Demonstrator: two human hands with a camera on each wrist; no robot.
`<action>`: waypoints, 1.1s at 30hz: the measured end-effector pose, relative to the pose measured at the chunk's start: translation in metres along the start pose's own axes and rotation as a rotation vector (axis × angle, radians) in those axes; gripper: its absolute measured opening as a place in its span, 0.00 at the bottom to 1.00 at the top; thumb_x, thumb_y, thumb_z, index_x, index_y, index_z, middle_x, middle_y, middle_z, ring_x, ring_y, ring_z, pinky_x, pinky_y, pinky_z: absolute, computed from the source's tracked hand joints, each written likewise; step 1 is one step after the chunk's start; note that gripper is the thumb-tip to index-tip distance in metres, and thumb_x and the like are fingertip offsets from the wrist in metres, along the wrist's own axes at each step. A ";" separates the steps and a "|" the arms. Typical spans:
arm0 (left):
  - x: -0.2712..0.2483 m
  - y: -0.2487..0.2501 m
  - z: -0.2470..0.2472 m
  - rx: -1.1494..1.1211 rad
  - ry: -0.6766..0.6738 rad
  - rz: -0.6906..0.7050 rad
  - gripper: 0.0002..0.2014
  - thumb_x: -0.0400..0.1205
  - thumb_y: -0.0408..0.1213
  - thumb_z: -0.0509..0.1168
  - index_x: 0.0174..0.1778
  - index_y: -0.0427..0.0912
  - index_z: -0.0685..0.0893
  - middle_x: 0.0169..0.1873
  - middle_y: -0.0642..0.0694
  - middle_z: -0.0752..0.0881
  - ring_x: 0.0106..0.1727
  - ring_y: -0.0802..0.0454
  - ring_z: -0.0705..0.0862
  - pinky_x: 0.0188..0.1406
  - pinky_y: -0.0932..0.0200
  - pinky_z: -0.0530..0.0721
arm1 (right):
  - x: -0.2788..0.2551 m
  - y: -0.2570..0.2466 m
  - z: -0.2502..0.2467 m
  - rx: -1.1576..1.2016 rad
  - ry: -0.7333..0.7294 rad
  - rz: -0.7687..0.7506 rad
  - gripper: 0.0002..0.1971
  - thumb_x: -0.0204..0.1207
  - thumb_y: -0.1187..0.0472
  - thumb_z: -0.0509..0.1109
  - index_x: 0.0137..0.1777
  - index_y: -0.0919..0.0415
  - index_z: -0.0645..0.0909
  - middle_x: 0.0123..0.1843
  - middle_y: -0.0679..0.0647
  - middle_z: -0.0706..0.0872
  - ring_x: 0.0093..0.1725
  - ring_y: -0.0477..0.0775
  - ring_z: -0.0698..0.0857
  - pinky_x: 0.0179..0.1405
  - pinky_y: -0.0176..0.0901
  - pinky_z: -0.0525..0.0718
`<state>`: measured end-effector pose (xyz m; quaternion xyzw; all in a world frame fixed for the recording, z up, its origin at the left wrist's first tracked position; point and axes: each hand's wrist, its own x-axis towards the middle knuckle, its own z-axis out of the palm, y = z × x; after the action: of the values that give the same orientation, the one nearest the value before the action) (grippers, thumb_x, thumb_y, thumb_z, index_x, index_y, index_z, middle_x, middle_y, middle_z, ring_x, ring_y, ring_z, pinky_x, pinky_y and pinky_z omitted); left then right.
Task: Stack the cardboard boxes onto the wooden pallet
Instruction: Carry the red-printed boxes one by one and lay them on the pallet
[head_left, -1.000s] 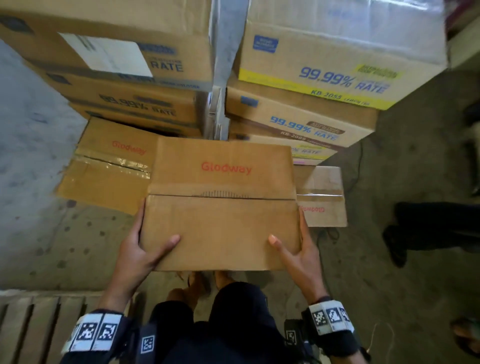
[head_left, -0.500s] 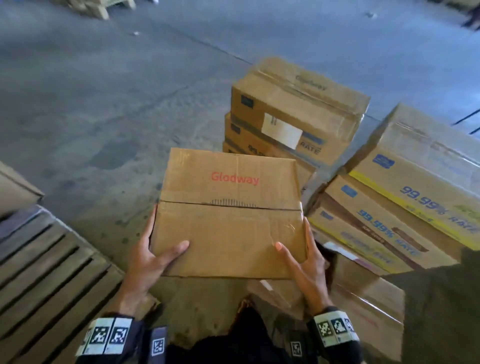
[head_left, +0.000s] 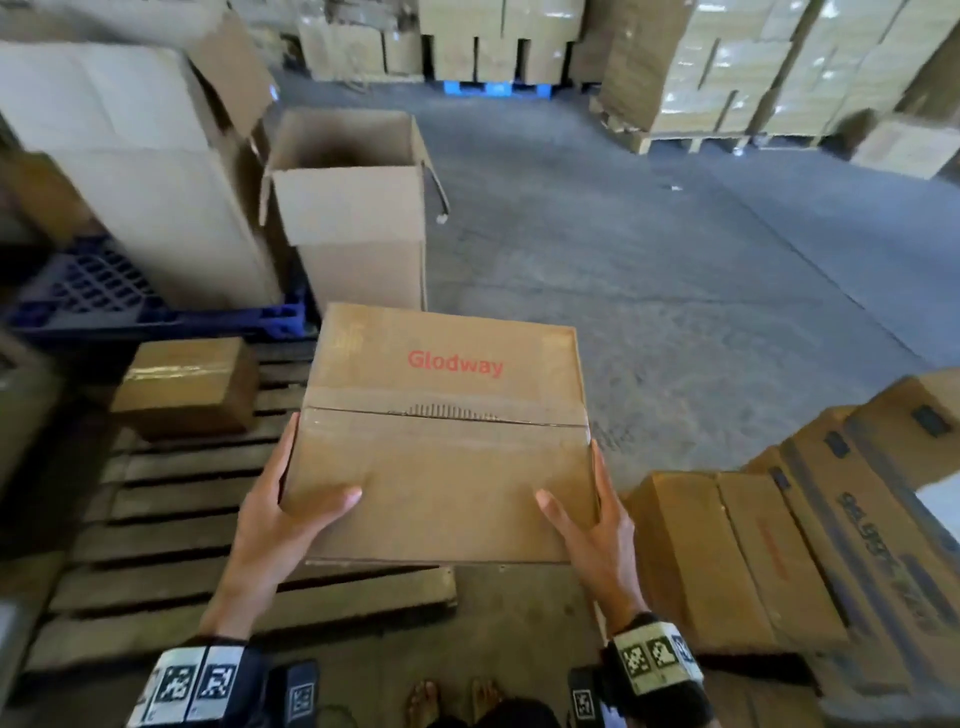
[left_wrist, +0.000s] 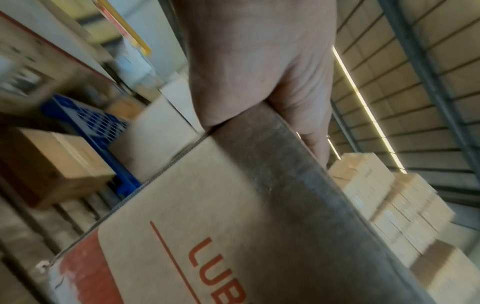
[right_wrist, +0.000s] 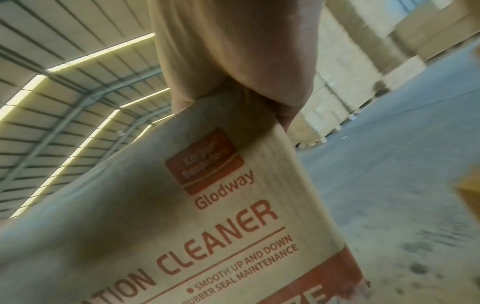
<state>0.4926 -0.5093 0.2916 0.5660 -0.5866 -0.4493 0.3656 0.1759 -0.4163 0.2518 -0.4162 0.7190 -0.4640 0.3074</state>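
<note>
I carry a brown cardboard box (head_left: 447, 441) printed "Glodway" in red at waist height, level, in the head view. My left hand (head_left: 280, 519) grips its near left corner and my right hand (head_left: 592, 525) its near right corner, thumbs on top. The box hangs over the right edge of the wooden pallet (head_left: 171, 519), which lies on the floor at lower left. One small taped box (head_left: 187, 387) sits at the pallet's far side. In the left wrist view my left hand (left_wrist: 259, 61) clasps the box (left_wrist: 207, 226); in the right wrist view my right hand (right_wrist: 233, 51) clasps the box (right_wrist: 207, 205).
A blue plastic pallet (head_left: 156, 312) with a large carton (head_left: 130, 156) stands behind the wooden one. An open-topped carton (head_left: 353, 223) is just beyond my box. Stacked cartons (head_left: 779, 545) lie at my right. Tall wrapped stacks (head_left: 727, 67) line the back, past bare concrete floor (head_left: 649, 260).
I have turned left from the printed carton stacks toward the wooden pallet, carrying the box along. Both hands keep the same hold on its near corners.
</note>
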 end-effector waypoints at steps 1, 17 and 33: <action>-0.005 -0.003 -0.016 -0.002 0.049 -0.002 0.50 0.69 0.51 0.83 0.80 0.77 0.60 0.64 0.72 0.80 0.66 0.67 0.78 0.67 0.50 0.77 | 0.007 -0.009 0.015 -0.010 -0.048 -0.044 0.52 0.68 0.30 0.76 0.88 0.35 0.51 0.83 0.45 0.70 0.78 0.47 0.73 0.74 0.49 0.78; -0.051 -0.034 -0.094 -0.131 0.596 -0.157 0.51 0.70 0.44 0.81 0.85 0.68 0.58 0.65 0.66 0.76 0.61 0.57 0.83 0.49 0.63 0.86 | 0.085 -0.076 0.146 -0.009 -0.542 -0.275 0.54 0.61 0.22 0.72 0.86 0.32 0.54 0.80 0.40 0.75 0.76 0.47 0.77 0.75 0.48 0.75; 0.036 -0.072 -0.145 -0.149 0.578 -0.264 0.52 0.70 0.45 0.78 0.86 0.66 0.54 0.61 0.71 0.70 0.58 0.62 0.80 0.41 0.70 0.82 | 0.151 -0.089 0.245 -0.083 -0.596 -0.237 0.49 0.66 0.25 0.72 0.85 0.27 0.52 0.74 0.34 0.78 0.70 0.43 0.80 0.70 0.50 0.82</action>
<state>0.6495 -0.5580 0.2693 0.7129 -0.3457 -0.3552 0.4961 0.3364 -0.6704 0.2318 -0.6268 0.5621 -0.3248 0.4309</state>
